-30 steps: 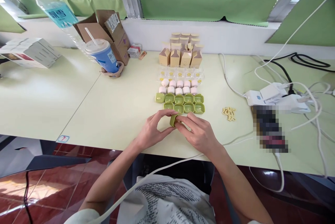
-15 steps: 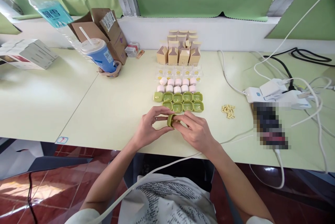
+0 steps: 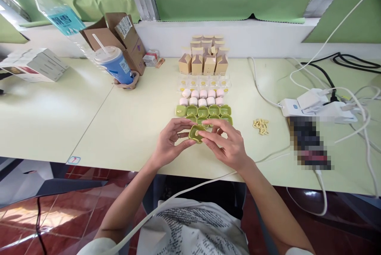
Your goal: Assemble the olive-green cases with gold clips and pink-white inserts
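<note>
Between my hands, above the table's front part, a small square green cup (image 3: 192,132) is tilted with its hollow side towards me. My left hand (image 3: 168,145) grips its left side between thumb and fingers. My right hand (image 3: 228,145) is closed at its right side, index fingertip reaching inside against a small pale piece (image 3: 197,132). Just beyond stand two rows of similar green cups (image 3: 214,110), partly covered by my fingers. At their left end, a green piece (image 3: 180,111) shows its closed face. Off to the right lies a pile of pale yellow loops (image 3: 261,126).
Behind the cups are rows of pinkish-white rounded pieces (image 3: 203,94), clear plastic trays (image 3: 202,81) and open cardboard boxes (image 3: 197,65). A blue drink cup (image 3: 118,68) and a brown carton (image 3: 131,44) stand left. A power strip (image 3: 290,107), cables and a blurred phone-like object (image 3: 309,143) occupy the right.
The green cup has turned so its hollow side faces me more, and the pale piece inside shows. My right fingers have shifted, with the index reaching into the cup.
</note>
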### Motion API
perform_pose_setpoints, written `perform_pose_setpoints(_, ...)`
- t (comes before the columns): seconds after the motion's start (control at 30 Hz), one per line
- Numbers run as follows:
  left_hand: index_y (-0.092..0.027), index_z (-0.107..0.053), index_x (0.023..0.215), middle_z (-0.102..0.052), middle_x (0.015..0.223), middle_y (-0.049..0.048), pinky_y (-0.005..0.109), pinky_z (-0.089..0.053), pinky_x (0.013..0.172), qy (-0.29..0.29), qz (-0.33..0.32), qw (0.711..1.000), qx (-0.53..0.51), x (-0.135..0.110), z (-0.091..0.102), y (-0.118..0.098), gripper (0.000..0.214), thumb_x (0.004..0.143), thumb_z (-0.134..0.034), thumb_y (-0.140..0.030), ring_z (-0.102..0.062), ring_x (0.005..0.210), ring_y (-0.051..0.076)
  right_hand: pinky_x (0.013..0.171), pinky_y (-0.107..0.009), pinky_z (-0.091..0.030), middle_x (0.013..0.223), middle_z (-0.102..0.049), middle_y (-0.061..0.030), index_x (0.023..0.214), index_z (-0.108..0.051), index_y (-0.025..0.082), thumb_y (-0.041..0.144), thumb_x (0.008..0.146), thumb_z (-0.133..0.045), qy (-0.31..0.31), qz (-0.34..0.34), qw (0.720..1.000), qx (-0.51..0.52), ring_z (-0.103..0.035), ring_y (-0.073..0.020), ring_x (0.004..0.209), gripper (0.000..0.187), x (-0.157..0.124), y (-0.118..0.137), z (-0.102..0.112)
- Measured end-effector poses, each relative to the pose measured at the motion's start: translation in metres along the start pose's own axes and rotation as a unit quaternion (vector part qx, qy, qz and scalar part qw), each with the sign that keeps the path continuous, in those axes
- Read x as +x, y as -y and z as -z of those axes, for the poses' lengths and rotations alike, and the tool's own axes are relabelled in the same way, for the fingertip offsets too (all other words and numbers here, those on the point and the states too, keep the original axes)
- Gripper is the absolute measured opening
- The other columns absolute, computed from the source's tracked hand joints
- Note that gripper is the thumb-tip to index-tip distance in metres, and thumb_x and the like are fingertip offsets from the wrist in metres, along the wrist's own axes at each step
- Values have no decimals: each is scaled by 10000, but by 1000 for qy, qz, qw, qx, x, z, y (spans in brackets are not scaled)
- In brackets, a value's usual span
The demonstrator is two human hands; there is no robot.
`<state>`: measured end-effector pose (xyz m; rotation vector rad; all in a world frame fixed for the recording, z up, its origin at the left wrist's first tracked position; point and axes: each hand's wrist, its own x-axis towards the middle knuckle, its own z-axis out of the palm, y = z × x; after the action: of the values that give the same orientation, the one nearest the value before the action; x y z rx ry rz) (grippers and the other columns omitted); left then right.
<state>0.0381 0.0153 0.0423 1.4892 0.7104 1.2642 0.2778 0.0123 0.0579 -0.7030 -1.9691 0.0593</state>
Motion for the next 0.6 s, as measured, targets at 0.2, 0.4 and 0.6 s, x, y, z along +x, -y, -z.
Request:
perform_pose_setpoints(0.2,-266,-742,1367,-825,1376,79,242,-702,1037,-2,6,1000,-20,0,1,0,446,971,-935,-200,-830,1255,171,824,-363,-749,1450,-724,-165,1429,-753,259,385,1091,-808,54,-13,998,34,-801,-241,1135,364,-5,-4,-4)
perform_pose_setpoints(0.4,-244,-783,1297,-821,1326,100,309,-734,1003,1,2,1000,-18,1,-1,0,355,978,-935,-281,-842,1202,209,874,-337,-769,1395,-766,-149,1401,-726,260,243,1076,-813,45,1,998,41,-834,-219,1127,337,-6,-5,-8)
perform_pose_setpoints(0.6,-223,-853,1162,-815,1318,143,302,-734,971,3,-11,999,38,2,-1,-3,212,1012,-897,-366,-818,1232,227,859,-352,-776,1373,-758,-133,1410,-707,282,252,1086,-804,46,-10,998,42,-849,-211,1055,339,-8,-4,-9)
